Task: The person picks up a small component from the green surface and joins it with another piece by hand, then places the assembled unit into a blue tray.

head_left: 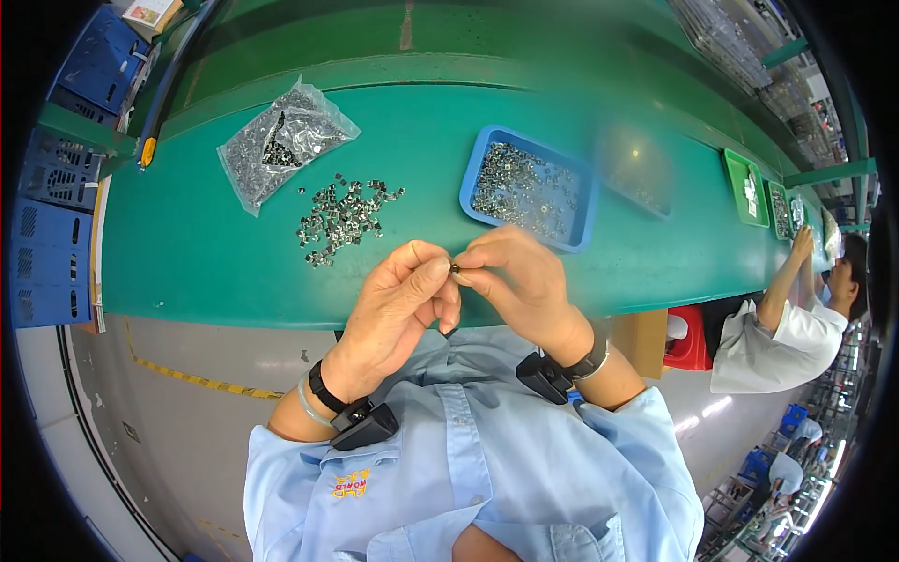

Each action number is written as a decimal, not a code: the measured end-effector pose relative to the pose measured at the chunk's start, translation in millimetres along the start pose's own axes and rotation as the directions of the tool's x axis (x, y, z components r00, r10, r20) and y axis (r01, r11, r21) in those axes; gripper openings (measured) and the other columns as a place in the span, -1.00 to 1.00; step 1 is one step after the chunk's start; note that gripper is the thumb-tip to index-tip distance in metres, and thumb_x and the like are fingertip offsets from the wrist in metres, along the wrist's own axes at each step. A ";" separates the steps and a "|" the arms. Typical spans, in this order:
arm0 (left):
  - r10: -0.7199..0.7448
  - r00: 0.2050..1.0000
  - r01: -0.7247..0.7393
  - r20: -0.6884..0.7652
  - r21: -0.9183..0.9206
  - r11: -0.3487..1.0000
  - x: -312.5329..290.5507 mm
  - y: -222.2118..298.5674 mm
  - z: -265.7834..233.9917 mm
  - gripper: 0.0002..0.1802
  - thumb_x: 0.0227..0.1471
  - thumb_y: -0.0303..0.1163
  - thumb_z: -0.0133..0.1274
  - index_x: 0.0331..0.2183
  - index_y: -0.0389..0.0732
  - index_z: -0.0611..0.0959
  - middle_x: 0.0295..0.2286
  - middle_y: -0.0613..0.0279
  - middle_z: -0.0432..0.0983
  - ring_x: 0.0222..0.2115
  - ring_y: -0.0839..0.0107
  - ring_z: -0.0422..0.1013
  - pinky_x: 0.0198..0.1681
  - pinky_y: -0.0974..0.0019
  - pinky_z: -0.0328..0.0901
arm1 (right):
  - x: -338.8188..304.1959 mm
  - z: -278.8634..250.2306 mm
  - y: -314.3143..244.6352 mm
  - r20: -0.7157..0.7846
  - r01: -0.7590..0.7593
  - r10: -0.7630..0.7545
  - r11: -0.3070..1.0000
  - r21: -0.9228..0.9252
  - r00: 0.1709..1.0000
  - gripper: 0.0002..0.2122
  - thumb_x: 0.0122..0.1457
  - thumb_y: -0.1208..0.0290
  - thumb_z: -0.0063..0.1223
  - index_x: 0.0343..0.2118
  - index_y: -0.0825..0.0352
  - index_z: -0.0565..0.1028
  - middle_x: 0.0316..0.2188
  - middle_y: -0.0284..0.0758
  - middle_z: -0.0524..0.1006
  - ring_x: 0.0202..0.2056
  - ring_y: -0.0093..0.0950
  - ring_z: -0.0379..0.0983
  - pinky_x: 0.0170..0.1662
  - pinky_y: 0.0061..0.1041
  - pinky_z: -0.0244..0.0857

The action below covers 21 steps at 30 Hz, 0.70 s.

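My left hand (401, 298) and my right hand (522, 285) meet over the near edge of the green table (234, 290). Between their fingertips is a small dark part (455, 269), pinched from both sides; its exact kind is too small to tell. Beyond my left hand lies a loose pile of small black and silvery metal parts (342, 217). A blue plastic tray (590, 211) with many small shiny parts sits just past my right hand.
A see-through plastic bag (323, 117) of small parts lies at the far left of the table. Green trays (737, 169) stand at the right, by a co-worker (782, 342) in a light shirt. Blue crates (51, 267) are stacked on the left. A yellow-handled tool (147, 152) is at the back left.
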State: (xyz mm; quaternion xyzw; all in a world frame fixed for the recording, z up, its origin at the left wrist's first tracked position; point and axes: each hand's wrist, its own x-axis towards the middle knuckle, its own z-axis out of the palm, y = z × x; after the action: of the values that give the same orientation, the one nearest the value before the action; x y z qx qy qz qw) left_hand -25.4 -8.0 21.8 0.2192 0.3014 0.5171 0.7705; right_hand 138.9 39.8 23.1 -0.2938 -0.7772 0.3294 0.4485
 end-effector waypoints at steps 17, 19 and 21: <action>0.017 0.999 -0.016 -0.050 0.019 1.000 -0.4 -5.7 -0.5 -0.85 0.14 -0.33 -0.04 -0.33 -0.22 0.46 -0.57 0.30 0.41 -0.60 0.52 0.33 -0.55 0.45 0.24 | -7.3 3.5 1.0 0.007 -0.037 0.038 0.999 -0.040 0.999 -0.86 -0.08 0.57 0.20 -0.42 0.31 0.49 -0.46 -0.32 0.50 -0.43 -0.40 0.44 -0.41 -0.50 0.32; 0.038 0.996 -0.031 -0.085 0.087 0.996 0.7 -6.7 -1.3 -0.85 0.14 -0.33 -0.05 -0.33 -0.22 0.47 -0.57 0.30 0.41 -0.60 0.53 0.33 -0.55 0.45 0.24 | -7.2 4.6 1.7 0.002 -0.051 0.051 0.998 -0.048 0.999 -0.86 -0.08 0.57 0.19 -0.42 0.31 0.49 -0.45 -0.31 0.50 -0.42 -0.39 0.45 -0.41 -0.50 0.32; 0.030 0.995 -0.022 -0.091 0.083 0.996 4.3 -10.2 -1.4 -0.84 0.15 -0.32 -0.07 -0.33 -0.22 0.46 -0.57 0.30 0.40 -0.61 0.53 0.32 -0.56 0.46 0.23 | -5.5 -0.2 4.1 0.010 -0.020 0.021 0.995 -0.103 1.000 -0.86 -0.08 0.57 0.19 -0.42 0.31 0.49 -0.45 -0.30 0.50 -0.42 -0.38 0.45 -0.40 -0.49 0.33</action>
State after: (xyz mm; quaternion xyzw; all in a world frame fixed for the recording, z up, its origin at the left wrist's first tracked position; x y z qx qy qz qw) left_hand -18.4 -7.6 13.1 0.2304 0.3545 0.5240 0.7393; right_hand 142.1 38.2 17.2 -0.3226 -0.7924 0.2953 0.4251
